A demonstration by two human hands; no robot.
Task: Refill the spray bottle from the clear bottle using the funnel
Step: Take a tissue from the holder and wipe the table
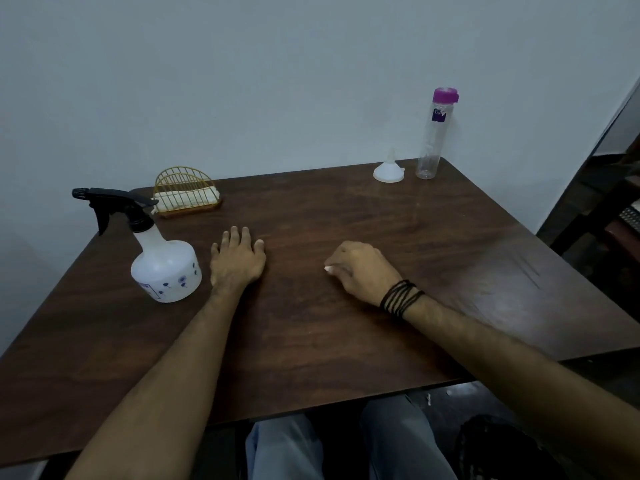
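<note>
My left hand (238, 259) lies flat and empty just beside the spray bottle (162, 258). My right hand (360, 270) rests loosely curled, holding nothing. Funnel (389, 169) and clear bottle (434, 135) stand together at the table's (346, 323) far right corner.

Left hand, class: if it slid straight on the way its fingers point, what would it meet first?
Probably nothing: the left hand lies flat, fingers pointing across bare table toward the wall, passing right of the napkin holder; depth is uncertain.
</note>
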